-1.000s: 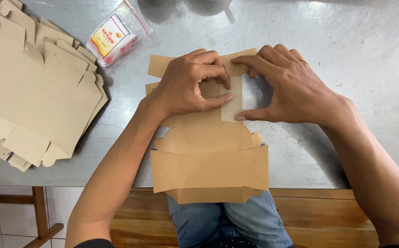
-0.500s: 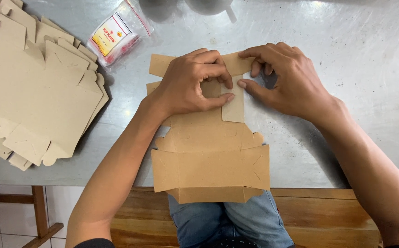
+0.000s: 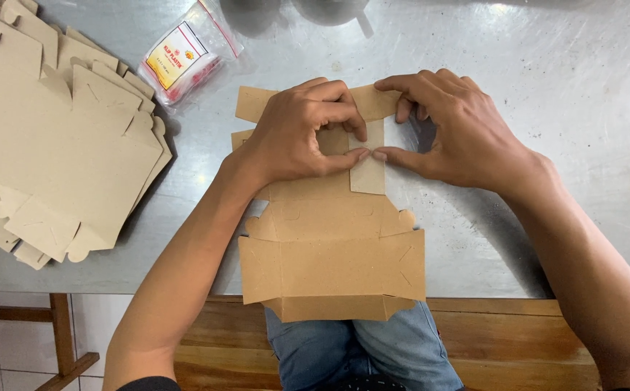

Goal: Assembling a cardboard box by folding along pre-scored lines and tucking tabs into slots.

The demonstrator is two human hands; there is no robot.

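A flat brown cardboard box blank lies on the metal table, its near end hanging over the table's front edge. My left hand presses on the blank's far part, thumb and fingers curled over a folded side flap. My right hand pinches the same upright flap from the right, with its thumb tip meeting my left thumb and its fingers on the flap's top edge. Both hands grip the cardboard.
A stack of several unfolded cardboard blanks lies at the left of the table. A small clear plastic bag with a yellow label and red contents sits at the back. A wooden bench edge runs below the table.
My right hand has lifted from lying flat on the side flap and now pinches it. The flap has been folded inward toward my left hand.
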